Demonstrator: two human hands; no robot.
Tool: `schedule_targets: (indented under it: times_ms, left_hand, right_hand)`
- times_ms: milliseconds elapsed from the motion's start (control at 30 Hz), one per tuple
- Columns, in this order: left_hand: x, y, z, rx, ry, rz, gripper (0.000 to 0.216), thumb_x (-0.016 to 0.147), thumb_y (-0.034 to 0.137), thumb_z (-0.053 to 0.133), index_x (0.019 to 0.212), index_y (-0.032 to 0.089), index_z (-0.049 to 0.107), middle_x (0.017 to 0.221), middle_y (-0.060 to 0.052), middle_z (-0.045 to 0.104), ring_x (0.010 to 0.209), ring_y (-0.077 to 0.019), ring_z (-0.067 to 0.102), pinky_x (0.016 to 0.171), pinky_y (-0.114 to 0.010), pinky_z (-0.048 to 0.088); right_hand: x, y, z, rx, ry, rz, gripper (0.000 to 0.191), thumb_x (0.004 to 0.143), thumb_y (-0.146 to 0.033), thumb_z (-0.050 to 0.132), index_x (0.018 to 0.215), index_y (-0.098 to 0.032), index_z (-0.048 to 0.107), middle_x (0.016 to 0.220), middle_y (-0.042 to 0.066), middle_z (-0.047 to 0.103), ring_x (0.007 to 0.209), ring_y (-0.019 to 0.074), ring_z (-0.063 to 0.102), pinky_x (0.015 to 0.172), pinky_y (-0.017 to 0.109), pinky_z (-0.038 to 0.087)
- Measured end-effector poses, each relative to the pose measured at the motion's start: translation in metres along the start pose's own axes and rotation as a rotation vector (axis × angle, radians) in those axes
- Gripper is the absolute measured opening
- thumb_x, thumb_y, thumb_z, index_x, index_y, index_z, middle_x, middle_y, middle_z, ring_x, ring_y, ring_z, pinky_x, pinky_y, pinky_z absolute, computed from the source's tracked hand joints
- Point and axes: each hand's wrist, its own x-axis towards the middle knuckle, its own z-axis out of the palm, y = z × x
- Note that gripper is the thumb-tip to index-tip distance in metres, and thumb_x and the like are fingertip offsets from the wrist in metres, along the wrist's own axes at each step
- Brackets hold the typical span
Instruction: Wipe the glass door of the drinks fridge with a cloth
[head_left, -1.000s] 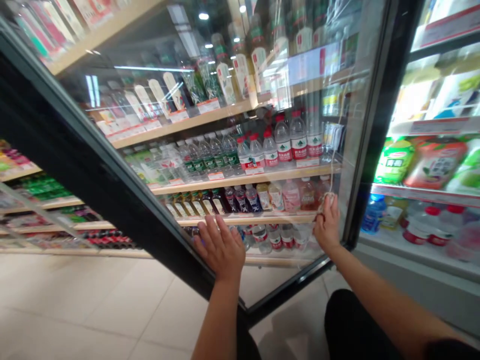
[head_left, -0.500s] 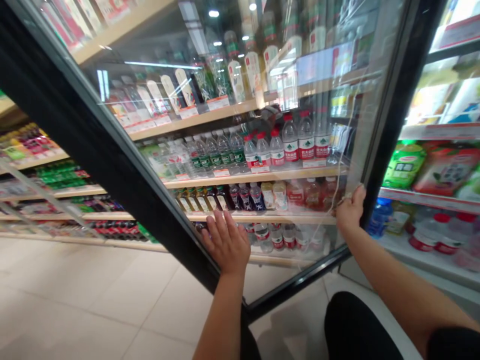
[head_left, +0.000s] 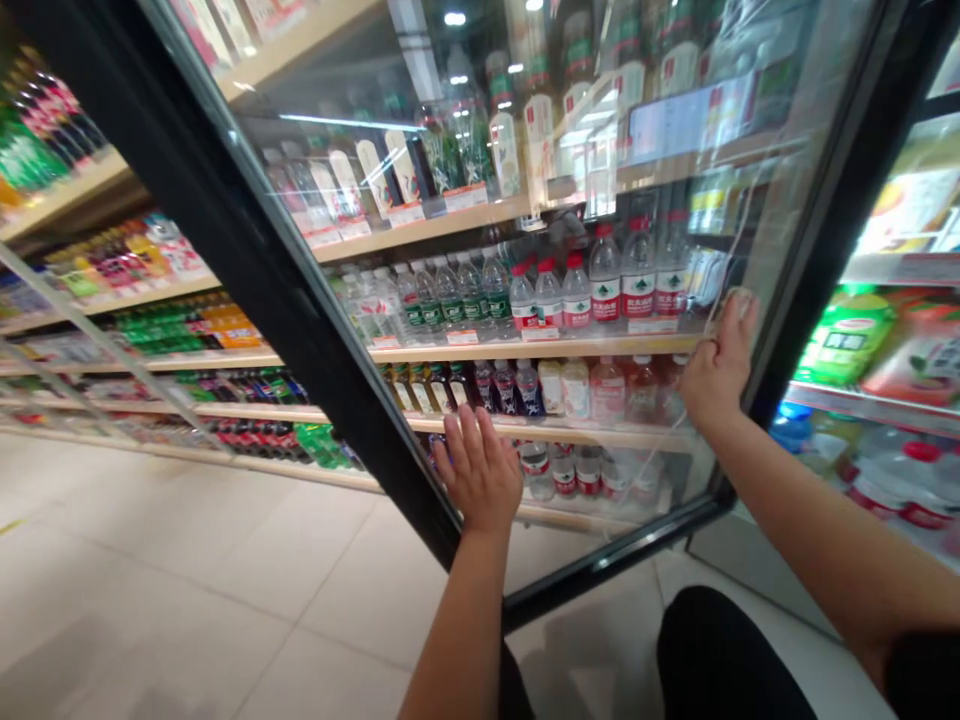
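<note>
The left hand (head_left: 484, 475) lies flat against the glass door (head_left: 600, 560), palm on the pane and fingers spread wide and pointing up. It holds nothing and sits low on the pane, just beside the black door frame (head_left: 300, 300). The right hand (head_left: 718, 365) rests higher, at the pane's right edge. Its fingers are loosely bent and their tips press on the glass. The tips are blurred, so whether anything is pinched under them cannot be told.

Behind the glass, between the two hands, stands a row of water bottles (head_left: 604, 285) with red caps and red labels. The white characters on the labels are too small to read. They stand on a wooden shelf (head_left: 555, 350) fronted with small price tags. To the right, past the frame, a green pouch (head_left: 847, 340) shows a label that is also unreadable.

Both forearms are bare and reach forward and up, the left nearly straight and the right angled in from the lower right. A dark-clad knee (head_left: 720, 660) shows between them above the tiled floor (head_left: 187, 580).
</note>
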Motion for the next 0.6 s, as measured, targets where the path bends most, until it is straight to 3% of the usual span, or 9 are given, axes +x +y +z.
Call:
schedule_targets:
  times_ms: [100,300,500,600]
  left_hand:
    - [0.001,0.001,-0.001,0.013,0.019,0.013,0.061,0.096,0.03,0.052,0.151,0.016,0.033,0.151,-0.02,0.041,0.147,-0.0294,0.028,0.122,-0.052,0.013]
    - [0.002,0.001,-0.001,0.031,-0.003,0.018,0.061,0.096,0.03,0.05,0.152,0.018,0.03,0.152,-0.019,0.039,0.145,-0.0295,0.03,0.122,-0.052,0.013]
    - [0.004,0.002,-0.003,0.119,0.046,0.071,0.066,0.094,0.028,0.053,0.153,0.014,0.026,0.152,-0.019,0.038,0.148,-0.0276,0.024,0.123,-0.048,0.015]
    - [0.006,0.003,-0.005,0.107,0.049,0.073,0.065,0.095,0.027,0.052,0.153,0.015,0.026,0.151,-0.018,0.04,0.147,-0.027,0.026,0.122,-0.05,0.017]
  right_hand:
    - [0.002,-0.026,0.003,-0.013,-0.021,-0.116,0.066,0.089,-0.013,0.033,0.155,-0.016,0.028,0.165,0.013,0.017,0.152,0.0321,0.018,0.119,0.058,0.024]
    - [-0.069,-0.073,0.007,-0.06,-0.195,-0.351,0.071,0.092,-0.012,0.035,0.157,-0.031,0.013,0.166,0.006,0.013,0.153,0.0316,0.013,0.118,0.061,0.022]
    - [-0.048,-0.116,0.013,-0.073,-0.174,-0.389,0.069,0.094,-0.012,0.031,0.157,-0.032,0.015,0.165,0.006,0.018,0.153,0.0287,0.013,0.119,0.061,0.019]
    - [-0.068,-0.132,0.017,-0.031,-0.197,-0.486,0.071,0.093,-0.01,0.033,0.157,-0.031,0.013,0.165,0.005,0.02,0.154,0.0267,0.009,0.121,0.057,0.019]
